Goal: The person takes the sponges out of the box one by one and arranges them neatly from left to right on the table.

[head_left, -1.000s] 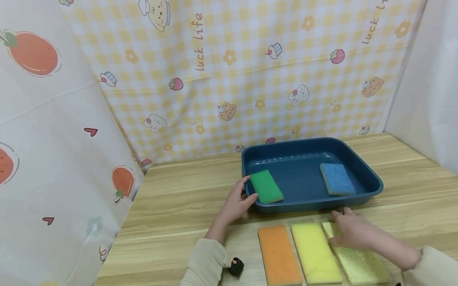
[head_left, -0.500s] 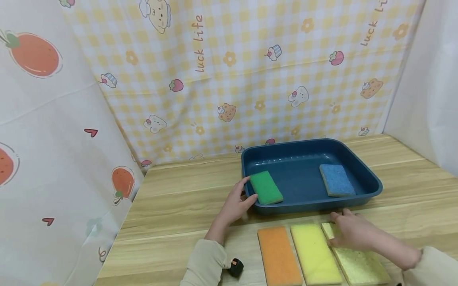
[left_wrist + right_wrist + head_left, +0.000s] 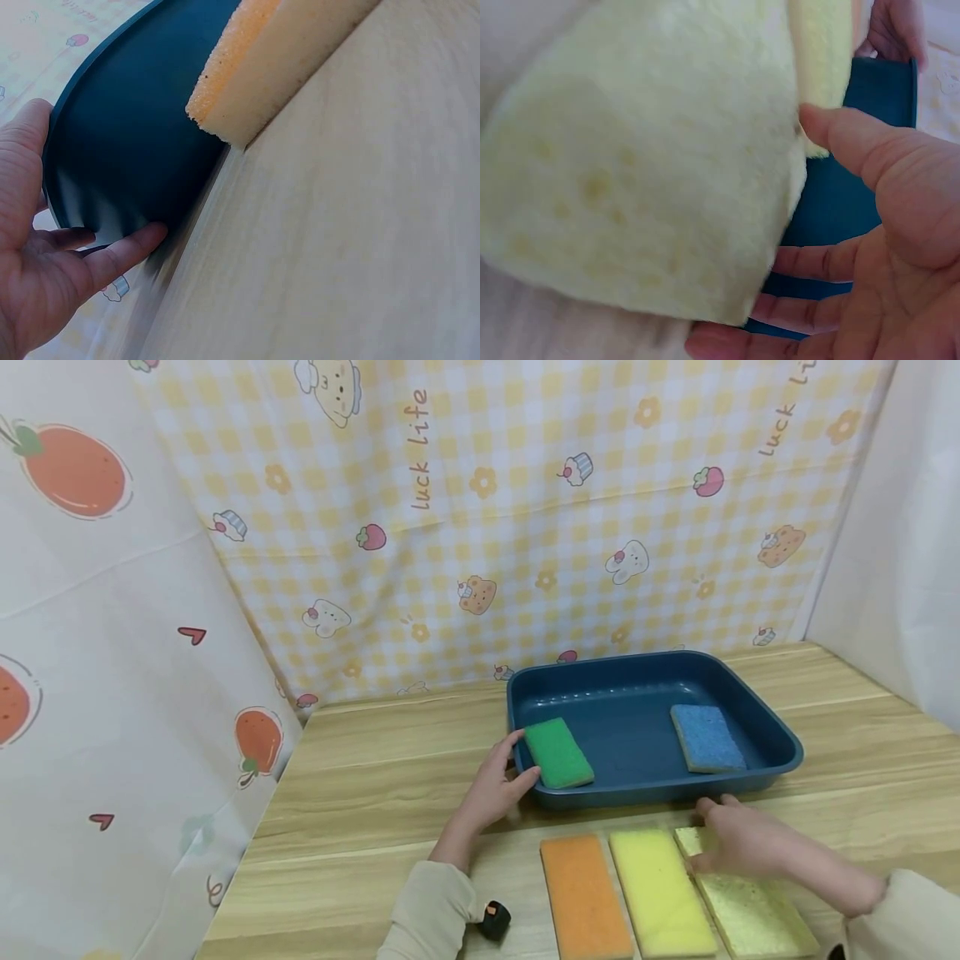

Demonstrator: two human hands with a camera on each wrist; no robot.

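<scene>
A dark blue baking pan stands on the table, with a green sponge at its near left and a blue sponge at its right. My left hand grips the pan's near left corner, thumb on one side and fingers on the other. In front of the pan, my right hand holds the far end of a mottled pale-yellow sponge. The right wrist view shows the thumb on one edge of that sponge and fingers along another. The sponge appears to lie on the table.
Left of the held sponge lie a bright yellow sponge and an orange sponge. A checked cloth hangs behind the wooden tabletop, and white cloth hangs at both sides. A small black object sits at the left cuff.
Both hands, the pan and the sponges keep nearly the same places. The head view shifts very slightly.
</scene>
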